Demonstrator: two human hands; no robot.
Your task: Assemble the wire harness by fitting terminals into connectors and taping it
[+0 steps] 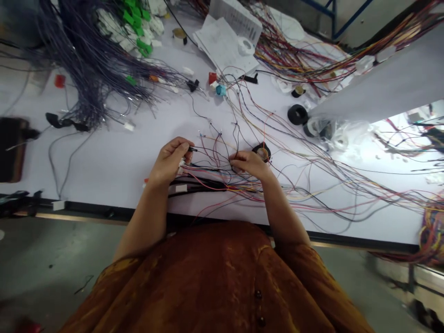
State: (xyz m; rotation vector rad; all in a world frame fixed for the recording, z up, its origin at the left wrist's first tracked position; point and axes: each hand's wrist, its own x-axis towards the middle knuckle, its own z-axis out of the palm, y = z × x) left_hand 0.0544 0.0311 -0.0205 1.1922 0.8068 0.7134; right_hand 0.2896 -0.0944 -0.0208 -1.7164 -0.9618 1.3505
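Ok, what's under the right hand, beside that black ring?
Thin multicoloured wires pass beneath the right hand, emerging on both sides across the white table top. The area directly under the palm and fingers is covered, so any connector or wire end there cannot be seen.

View: head-worn, looking from above the wearer's chest (215,277).
Facing: forward and down, across the bench (104,171).
Range: close; left hand (169,159) and right hand (249,164) sit low-center, near the lens.
Framing: bench edge and floor (52,254) in shot.
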